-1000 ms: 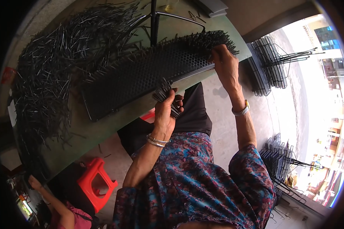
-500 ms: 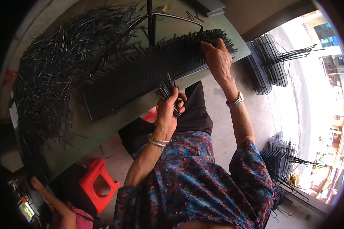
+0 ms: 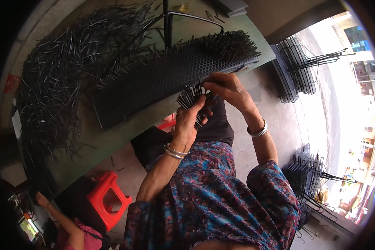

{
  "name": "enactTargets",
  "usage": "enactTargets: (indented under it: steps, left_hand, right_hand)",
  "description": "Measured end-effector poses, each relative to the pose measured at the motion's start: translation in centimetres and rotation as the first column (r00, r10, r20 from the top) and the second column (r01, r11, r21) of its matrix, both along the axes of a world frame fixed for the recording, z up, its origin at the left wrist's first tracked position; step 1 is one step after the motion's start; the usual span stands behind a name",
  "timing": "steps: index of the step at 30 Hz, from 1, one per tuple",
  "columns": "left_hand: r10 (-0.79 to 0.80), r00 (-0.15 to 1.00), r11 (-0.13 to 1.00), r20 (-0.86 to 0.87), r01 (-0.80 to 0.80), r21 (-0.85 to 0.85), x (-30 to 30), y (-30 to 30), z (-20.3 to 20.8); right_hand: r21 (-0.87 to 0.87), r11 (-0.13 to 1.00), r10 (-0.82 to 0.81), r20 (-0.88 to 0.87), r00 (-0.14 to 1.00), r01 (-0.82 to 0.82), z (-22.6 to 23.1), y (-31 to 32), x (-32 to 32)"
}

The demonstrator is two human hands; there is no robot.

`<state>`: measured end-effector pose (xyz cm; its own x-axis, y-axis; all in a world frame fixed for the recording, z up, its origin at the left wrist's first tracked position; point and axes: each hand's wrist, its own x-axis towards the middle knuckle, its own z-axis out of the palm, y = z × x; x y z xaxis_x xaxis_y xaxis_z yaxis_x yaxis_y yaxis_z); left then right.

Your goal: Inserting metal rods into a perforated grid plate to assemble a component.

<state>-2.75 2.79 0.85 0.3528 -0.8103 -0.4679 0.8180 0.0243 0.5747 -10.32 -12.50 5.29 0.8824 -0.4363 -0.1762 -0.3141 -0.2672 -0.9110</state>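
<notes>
My left hand (image 3: 186, 121) is closed around a fanned bundle of thin black rods (image 3: 188, 97), held just off the table's near edge. My right hand (image 3: 232, 92) meets it from the right, thumb and fingers pinched at the tips of the bundle's rods. Beyond both hands lies a long black board (image 3: 154, 83) full of small holes. Short black rods (image 3: 231, 46) stand packed upright along its far side, thickest at the right end. Holes nearer me on the board show bare.
Loose black rods (image 3: 50, 96) form a large heap on the green table (image 3: 91, 156) at left. A black post (image 3: 167, 29) rises behind the board. A red stool (image 3: 108, 200), another person's arm (image 3: 64, 221) and wire racks (image 3: 298, 68) surround the table.
My right hand has drawn back from the standing rods at the board's right end, down to the bundle. My left hand has shifted slightly right, still holding the rods.
</notes>
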Motion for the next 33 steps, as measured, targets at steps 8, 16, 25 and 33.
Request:
enactTargets:
  steps: [8,16,25,33]
  left_hand:
    - [-0.166,0.981,0.986,0.101,0.162,0.045,0.6,0.3,1.0]
    - [-0.127,0.992,0.989,0.018,0.126,0.072,0.3,-0.1,-0.3]
    - [0.110,0.985,0.993,-0.133,-0.105,0.048,1.1,0.1,-2.9]
    - [0.148,0.972,0.989,-0.180,-0.143,0.041,1.1,0.3,-2.8]
  right_hand:
    - [0.133,0.989,-0.079,0.055,0.995,0.071,-0.4,-0.6,-0.4]
    - [0.038,0.976,-0.218,0.106,0.970,0.216,1.1,-0.8,-1.6]
    - [-0.576,0.557,-0.371,0.471,0.800,0.598,0.3,-4.5,-0.9]
    - [-0.633,0.545,-0.345,0.428,0.835,0.549,-0.7,-6.0,-0.6]
